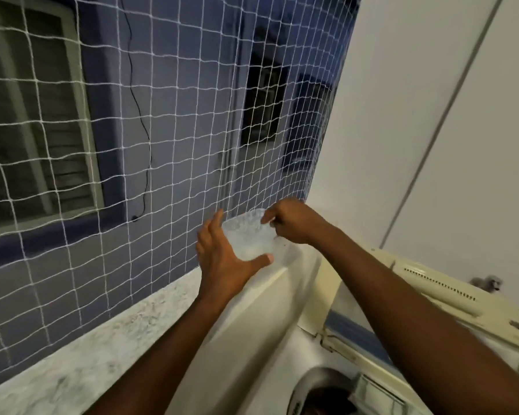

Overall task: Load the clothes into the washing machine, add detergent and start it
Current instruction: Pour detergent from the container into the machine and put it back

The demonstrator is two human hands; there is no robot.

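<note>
At bottom edge, nearest camera: washing machine [270, 319], drum opening [321, 393] dark, contents not discernible. Lid [450, 298] raised, right of opening. Beyond opening, at machine's far rim: translucent plastic container [249, 235], probably detergent. Left hand [225, 259] cups it, fingers spread, thumb under front. Right hand [294, 223] pinches top edge. Risk: soft wall buckles, contents spill onto stone ledge [102, 339]. Behind: safety net [132, 115].
</note>
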